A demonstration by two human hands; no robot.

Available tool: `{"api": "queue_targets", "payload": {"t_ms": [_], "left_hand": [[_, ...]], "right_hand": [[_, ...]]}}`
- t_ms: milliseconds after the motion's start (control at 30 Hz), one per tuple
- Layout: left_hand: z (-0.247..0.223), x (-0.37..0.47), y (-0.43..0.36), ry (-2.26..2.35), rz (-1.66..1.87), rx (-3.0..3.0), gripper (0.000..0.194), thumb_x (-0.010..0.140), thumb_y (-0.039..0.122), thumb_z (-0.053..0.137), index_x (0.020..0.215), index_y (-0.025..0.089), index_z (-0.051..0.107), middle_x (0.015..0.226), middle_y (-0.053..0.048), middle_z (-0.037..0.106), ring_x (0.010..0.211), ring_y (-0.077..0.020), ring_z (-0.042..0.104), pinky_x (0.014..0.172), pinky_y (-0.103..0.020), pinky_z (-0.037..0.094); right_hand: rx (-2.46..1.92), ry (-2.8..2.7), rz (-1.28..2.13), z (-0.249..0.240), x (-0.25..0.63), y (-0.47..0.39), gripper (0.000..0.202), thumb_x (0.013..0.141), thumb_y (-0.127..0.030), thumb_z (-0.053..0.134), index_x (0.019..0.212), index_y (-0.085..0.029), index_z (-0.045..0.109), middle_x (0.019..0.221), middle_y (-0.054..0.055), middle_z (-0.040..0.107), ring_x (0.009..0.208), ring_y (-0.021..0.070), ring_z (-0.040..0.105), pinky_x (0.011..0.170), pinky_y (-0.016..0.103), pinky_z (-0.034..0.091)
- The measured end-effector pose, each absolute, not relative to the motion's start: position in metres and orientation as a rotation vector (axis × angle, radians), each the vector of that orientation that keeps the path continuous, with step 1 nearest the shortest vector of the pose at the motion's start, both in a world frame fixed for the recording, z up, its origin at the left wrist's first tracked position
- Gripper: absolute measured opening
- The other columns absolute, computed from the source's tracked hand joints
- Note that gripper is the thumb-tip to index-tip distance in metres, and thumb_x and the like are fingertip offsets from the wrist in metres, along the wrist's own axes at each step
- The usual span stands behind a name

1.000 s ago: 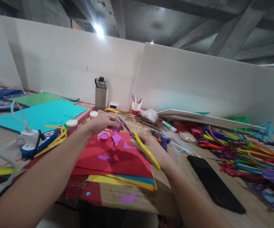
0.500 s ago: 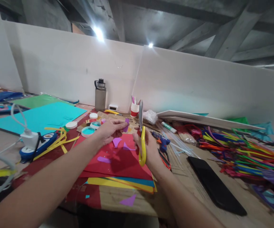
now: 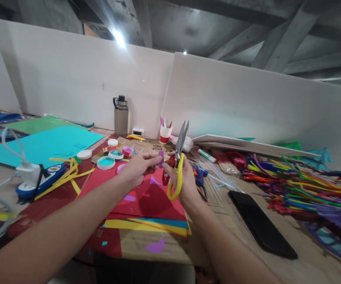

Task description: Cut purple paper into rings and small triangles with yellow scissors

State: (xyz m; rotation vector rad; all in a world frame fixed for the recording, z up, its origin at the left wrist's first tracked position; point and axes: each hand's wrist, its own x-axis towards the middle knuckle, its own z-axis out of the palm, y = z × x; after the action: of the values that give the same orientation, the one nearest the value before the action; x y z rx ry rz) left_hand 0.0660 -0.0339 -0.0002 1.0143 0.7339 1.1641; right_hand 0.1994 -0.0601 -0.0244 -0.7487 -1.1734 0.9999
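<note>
Between the thumb and fingers of my left hand (image 3: 139,167) is a small purple strip of paper (image 3: 161,158), held upright. My right hand (image 3: 186,181) grips a pair of scissors (image 3: 178,159) with yellow and red handles. The blades point up and away from me, slightly parted, just right of the strip. Both hands are above a red paper sheet (image 3: 158,205), which lies on yellow and blue sheets. Purple paper scraps (image 3: 129,198) rest on the red sheet, and a purple triangular scrap (image 3: 156,246) lies nearer to me.
Left are round lids (image 3: 105,162), yellow paper strips (image 3: 72,175), a power strip (image 3: 41,181) and a turquoise sheet (image 3: 54,144). A bottle (image 3: 121,120) and a cup of pens (image 3: 165,135) stand behind. Right lie a glue gun (image 3: 200,174), a black phone (image 3: 261,223) and pipe cleaners (image 3: 300,183).
The scissors have turned so both blades and the red handle show, and the blades are parted. My left hand with the purple strip has come closer to my right hand.
</note>
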Motion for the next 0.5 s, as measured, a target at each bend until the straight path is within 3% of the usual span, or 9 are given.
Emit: {"api": "queue_targets", "payload": {"t_ms": [167, 367, 500], "left_hand": [[0.000, 0.064, -0.033, 0.792, 1.190, 1.012, 0.027, 0.054, 0.028, 0.086, 0.066, 0.012, 0.068, 0.060, -0.001, 0.062, 0.052, -0.0071, 0.051, 0.052, -0.019, 0.041], [-0.004, 0.064, -0.030, 0.724, 1.231, 1.020, 0.026, 0.053, 0.026, 0.087, 0.064, 0.012, 0.068, 0.059, -0.001, 0.062, 0.051, -0.0067, 0.052, 0.051, -0.018, 0.040], [0.000, 0.056, -0.023, 0.643, 1.289, 0.980, 0.026, 0.055, 0.026, 0.087, 0.065, 0.012, 0.068, 0.058, 0.000, 0.060, 0.049, -0.0051, 0.049, 0.048, -0.017, 0.038]], "right_hand": [[-0.824, -1.187, 0.977, -0.023, 0.202, -0.061, 0.042, 0.070, -0.032, 0.076, 0.102, -0.023, 0.051, 0.071, -0.007, 0.055, 0.052, 0.0073, 0.050, 0.048, 0.019, 0.044], [-0.851, -1.210, 0.990, -0.021, 0.201, -0.062, 0.045, 0.072, -0.041, 0.074, 0.105, -0.024, 0.048, 0.070, -0.007, 0.051, 0.047, 0.0073, 0.044, 0.043, 0.020, 0.040], [-1.019, -1.401, 0.791, -0.019, 0.203, -0.064, 0.036, 0.082, -0.047, 0.062, 0.105, -0.022, 0.052, 0.073, -0.003, 0.052, 0.059, 0.0119, 0.051, 0.056, 0.024, 0.045]]}}
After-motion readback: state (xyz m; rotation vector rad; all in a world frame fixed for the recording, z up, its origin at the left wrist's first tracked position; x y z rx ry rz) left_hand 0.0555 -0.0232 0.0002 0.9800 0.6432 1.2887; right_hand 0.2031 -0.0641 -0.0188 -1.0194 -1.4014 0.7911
